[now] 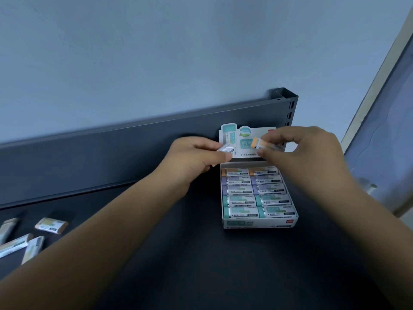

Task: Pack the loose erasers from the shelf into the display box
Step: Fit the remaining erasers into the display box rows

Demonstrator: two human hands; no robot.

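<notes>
Loose erasers (51, 225): four in view on the dark shelf (178, 253), far lower left, well apart from the box. The nearest one lies with its long axis roughly left to right; the others lie slanted, and one is cut by the frame edge.
Display box (260, 222): sits open on the shelf, right of centre, front wall toward the camera.
Header card (245, 151): stands upright at the rear of the box, against the back panel (89, 157).
Packed erasers (257, 193): two columns, five rows showing. Each long axis runs left to right, coloured end to the left. Rear row orange, then two purple, then two green.
Left hand (196, 162): thumb and fingers pinch a pale eraser (70, 149), held above the box's rear left corner, in front of the card. Long axis roughly left to right, free end toward the card; wrapper detail is blurred.
Right hand (297, 153): fingertips pinch an orange-ended eraser (259, 144), held above the rear of the box. Long axis left to right, slightly tilted, orange end pointing left.
Held erasers: near each other, not touching; neither touches the packed rows.
Slotted upright (290, 108): at the right end of the back panel.
Wall (156, 52): pale blue, behind the shelving.
</notes>
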